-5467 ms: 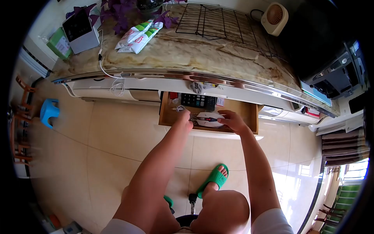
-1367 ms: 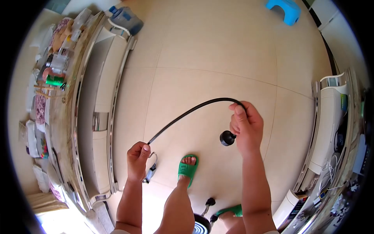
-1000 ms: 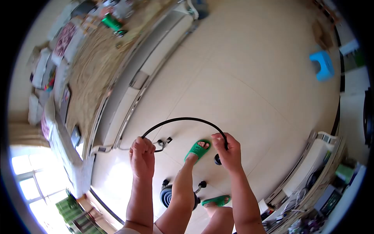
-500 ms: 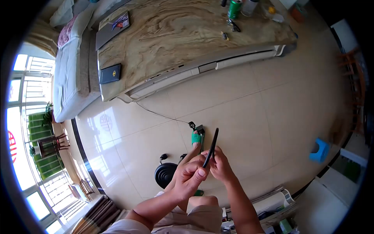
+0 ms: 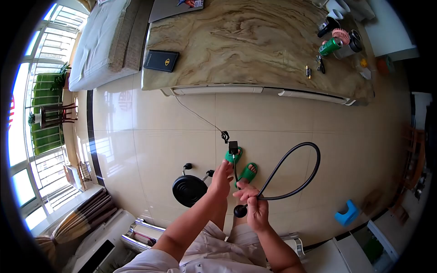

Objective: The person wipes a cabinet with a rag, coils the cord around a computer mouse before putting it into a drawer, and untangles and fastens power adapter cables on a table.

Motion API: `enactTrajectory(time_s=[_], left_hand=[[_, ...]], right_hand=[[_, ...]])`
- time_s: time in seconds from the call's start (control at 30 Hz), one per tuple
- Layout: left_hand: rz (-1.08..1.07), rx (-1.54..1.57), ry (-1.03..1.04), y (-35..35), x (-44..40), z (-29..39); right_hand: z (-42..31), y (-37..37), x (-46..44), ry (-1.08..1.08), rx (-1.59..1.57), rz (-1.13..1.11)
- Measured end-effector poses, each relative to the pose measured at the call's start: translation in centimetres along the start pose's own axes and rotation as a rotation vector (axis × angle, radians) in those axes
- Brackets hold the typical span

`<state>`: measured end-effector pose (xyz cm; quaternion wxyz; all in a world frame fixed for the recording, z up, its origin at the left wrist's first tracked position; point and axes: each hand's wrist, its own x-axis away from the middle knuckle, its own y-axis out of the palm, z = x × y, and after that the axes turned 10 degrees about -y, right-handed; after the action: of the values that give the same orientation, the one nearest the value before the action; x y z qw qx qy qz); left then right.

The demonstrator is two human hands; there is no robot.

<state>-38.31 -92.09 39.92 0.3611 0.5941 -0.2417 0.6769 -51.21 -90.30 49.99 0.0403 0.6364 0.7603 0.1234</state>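
Note:
My right hand (image 5: 256, 210) grips a black flexible tube (image 5: 317, 159), which arcs out in a wide loop to the right. A round black knob-like end (image 5: 240, 210) sits just left of that hand. To the upper left, my left hand (image 5: 221, 178) is stretched forward with its fingers extended, beside a thin dark cord or stem (image 5: 236, 172). Above it a small black box (image 5: 233, 147) shows over a green slipper, and a coiled black plug or cable end (image 5: 225, 136) is close by.
A marble-topped table (image 5: 236, 45) spans the top, bearing a black booklet-like case (image 5: 161, 61), a green can (image 5: 330, 46) and batteries (image 5: 308, 72). A round black stool (image 5: 190, 191) stands left of my legs. A blue stool (image 5: 347, 213) is at right, a sofa (image 5: 102, 45) at upper left.
The view has turned and the table appears more level. My left hand has come off the tube and moved left. The tube, earlier seen nearly edge-on between my hands, now forms a loop at right.

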Motion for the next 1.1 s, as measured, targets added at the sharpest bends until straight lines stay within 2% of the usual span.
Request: enactTrajectory(time_s=[0.03, 0.07, 0.13, 0.17, 0.23, 0.3, 0.37, 0.4, 0.43, 0.5, 0.53, 0.67, 0.73, 0.77, 0.9, 0.93, 1.1], left_hand=[[-0.015, 0.129, -0.2, -0.9, -2.8, -1.1], [-0.008, 0.154, -0.205, -1.2, -4.7, -2.0], [-0.112, 0.296, -0.421, -1.2, -7.4, -2.7], [-0.118, 0.315, -0.424, -1.2, -8.4, -2.9], [-0.354, 0.679, -0.473, -1.7, -10.2, -3.8], [-0.42, 0.699, -0.465, -2.7, -10.8, -4.6], [-0.447, 0.603, -0.231, -3.2, -9.3, -5.1], [-0.362, 0.525, -0.136, -3.0, -7.0, -4.7], [-0.359, 0.539, -0.131, -3.1, -5.3, -4.5], [-0.276, 0.448, 0.034, -3.7, -3.3, -4.8], [-0.303, 0.423, 0.092, -4.3, -2.7, -4.9], [-0.23, 0.417, 0.116, -5.5, 0.5, -4.0], [-0.258, 0.363, 0.159, -6.4, 0.7, -4.0], [-0.256, 0.378, 0.157, -6.9, 0.8, -4.0], [-0.326, 0.497, 0.207, -8.2, 1.2, -2.8], [-0.315, 0.467, 0.217, -8.7, 1.2, -2.2], [-0.294, 0.34, 0.227, -11.9, 1.5, 0.6]], right_hand=[[-0.9, 0.0, -0.1, 0.008, 0.032, -0.062], [-1.8, 0.1, -0.2, 0.006, -0.02, -0.095], [-3.3, 0.3, 0.3, 0.019, -0.069, -0.127], [-4.0, -0.2, 0.5, 0.011, -0.107, -0.163], [-5.0, -1.6, 1.3, 0.011, -0.134, -0.22], [-5.7, -3.1, 2.4, 0.112, -0.239, -0.16], [-4.9, -4.7, 3.2, 0.205, -0.279, -0.039], [-4.1, -5.4, 3.1, 0.301, -0.261, 0.022], [-3.1, -6.1, 3.0, 0.397, -0.24, 0.086], [-1.1, -6.9, 2.2, 0.636, 0.017, 0.099], [0.2, -6.9, 1.9, 0.705, 0.035, 0.123], [5.1, -5.6, 1.0, 0.785, 0.118, 0.032], [6.3, -3.4, 0.2, 0.802, 0.166, -0.127], [6.8, -2.0, 0.1, 0.808, 0.176, -0.137], [8.1, 4.1, 0.6, 0.726, 0.182, -0.327], [8.3, 5.0, 0.4, 0.686, 0.313, -0.404], [10.6, 9.5, -0.2, 0.773, 0.202, -0.394]])
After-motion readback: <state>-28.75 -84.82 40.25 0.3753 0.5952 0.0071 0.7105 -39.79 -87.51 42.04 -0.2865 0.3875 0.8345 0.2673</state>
